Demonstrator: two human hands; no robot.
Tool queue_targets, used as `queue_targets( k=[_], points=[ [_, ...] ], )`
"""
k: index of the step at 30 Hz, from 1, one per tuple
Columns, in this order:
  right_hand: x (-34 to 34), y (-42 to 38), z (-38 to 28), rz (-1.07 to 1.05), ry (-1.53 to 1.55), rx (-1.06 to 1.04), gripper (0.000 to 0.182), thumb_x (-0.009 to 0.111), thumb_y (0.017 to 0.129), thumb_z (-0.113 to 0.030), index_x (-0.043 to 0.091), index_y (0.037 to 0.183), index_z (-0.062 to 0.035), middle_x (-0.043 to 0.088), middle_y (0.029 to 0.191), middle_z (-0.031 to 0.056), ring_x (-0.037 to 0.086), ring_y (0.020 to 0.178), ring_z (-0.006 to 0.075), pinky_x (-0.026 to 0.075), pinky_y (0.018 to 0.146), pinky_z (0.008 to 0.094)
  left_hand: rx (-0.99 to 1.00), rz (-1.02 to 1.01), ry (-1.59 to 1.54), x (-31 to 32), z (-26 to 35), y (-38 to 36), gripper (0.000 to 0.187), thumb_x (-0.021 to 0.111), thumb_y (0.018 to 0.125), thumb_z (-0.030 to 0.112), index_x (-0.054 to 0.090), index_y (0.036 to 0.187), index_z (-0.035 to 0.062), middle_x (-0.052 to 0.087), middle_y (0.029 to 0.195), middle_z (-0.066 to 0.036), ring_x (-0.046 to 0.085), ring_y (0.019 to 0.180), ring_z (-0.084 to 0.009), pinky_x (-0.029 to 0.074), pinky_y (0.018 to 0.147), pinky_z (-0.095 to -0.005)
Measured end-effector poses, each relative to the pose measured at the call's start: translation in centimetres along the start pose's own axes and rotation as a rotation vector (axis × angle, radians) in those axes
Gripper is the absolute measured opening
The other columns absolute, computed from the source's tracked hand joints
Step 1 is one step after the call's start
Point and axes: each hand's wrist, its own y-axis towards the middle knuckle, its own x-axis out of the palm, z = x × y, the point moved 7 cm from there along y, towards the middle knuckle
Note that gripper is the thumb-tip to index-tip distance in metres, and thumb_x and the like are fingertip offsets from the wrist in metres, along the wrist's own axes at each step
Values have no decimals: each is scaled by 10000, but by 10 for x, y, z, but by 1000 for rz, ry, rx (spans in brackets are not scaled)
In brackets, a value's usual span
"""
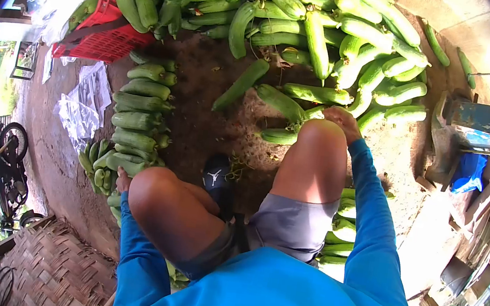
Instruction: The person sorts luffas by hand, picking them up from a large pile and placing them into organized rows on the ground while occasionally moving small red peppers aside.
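Beside my left knee, my left hand [123,181] is partly hidden by the leg. Its fingers are closed on a long green cucumber [125,164] at the near part of the left row. My right hand [344,122] reaches past my right knee, fingers curled around the end of a cucumber [315,112] that the knee partly covers. Close to that hand lie another cucumber [282,103] and a shorter-looking one [279,136]. A single cucumber [241,86] rests on the dirt floor between the row and the pile.
A large cucumber pile [289,4] fills the far side. The left row [140,104] runs toward me; more cucumbers [343,229] lie by my right thigh. A red crate [97,31], plastic sheets [86,101], a woven mat [57,264] and wooden planks [488,213] stand around.
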Motion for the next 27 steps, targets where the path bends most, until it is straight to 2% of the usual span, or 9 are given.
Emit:
queue_targets(
  k=[2,6,11,15,16,18,20,24,27],
  points=[
    [-2,-4,36,7,133,61,290,642,864,-270,645,1065,-61,674,943,69,630,813,173,517,704,320,-80,-23,-31,7,-4,-4,626,567,829,568,588,1071,-9,622,685,-149,611,593,-298,484,530,-396],
    [-13,-16,-1,100,-47,87,202,645,850,-186,652,1022,-79,669,903,59,635,765,162,513,672,305,-226,-60,-72,18,-13,-12,636,570,819,577,600,1018,-27,620,671,-143,614,604,-300,490,545,-393],
    [-14,16,-85,123,-556,-326,145,650,817,-119,637,952,-67,630,920,112,610,870,306,491,772,395,-356,-101,31,19,11,-34,655,574,806,588,616,951,-49,617,652,-136,617,617,-303,497,564,-391],
    [24,52,-92,-111,-617,-302,218,652,847,-207,628,986,-41,626,970,138,587,971,332,476,829,418,376,-14,349,29,170,-68,481,530,890,474,609,873,0,620,670,-151,606,631,-318,472,618,-389],
    [40,56,-95,-188,-642,-279,390,669,817,-389,629,981,-37,616,1016,162,583,982,347,474,848,433,526,-45,292,49,217,-90,436,528,904,434,610,876,7,611,678,-160,609,652,-327,466,621,-404],
    [77,64,-77,-510,-884,86,601,687,720,-561,630,1002,-33,605,1042,183,582,1003,346,468,880,440,729,-146,238,103,280,-115,325,560,897,352,612,882,31,617,778,-158,615,775,-351,473,670,-428],
    [91,66,-72,-485,-908,127,671,700,679,-588,619,1043,-31,603,1051,194,580,1018,347,467,887,443,1102,-98,234,143,339,-151,289,579,876,342,611,898,56,624,869,-145,601,848,-355,479,721,-431],
    [89,67,-32,-418,-774,40,786,717,632,-606,570,1148,-32,609,1059,203,577,1031,358,465,898,443,1195,-432,235,220,396,-183,252,572,871,314,600,905,67,617,918,-148,595,865,-361,476,746,-431],
    [58,41,-104,-510,-475,214,777,768,624,-529,543,1177,-32,616,1063,190,588,1008,347,463,879,438,1208,-460,96,232,422,-202,285,560,881,337,592,937,59,613,909,-143,612,847,-326,477,727,-409]
  ],
)
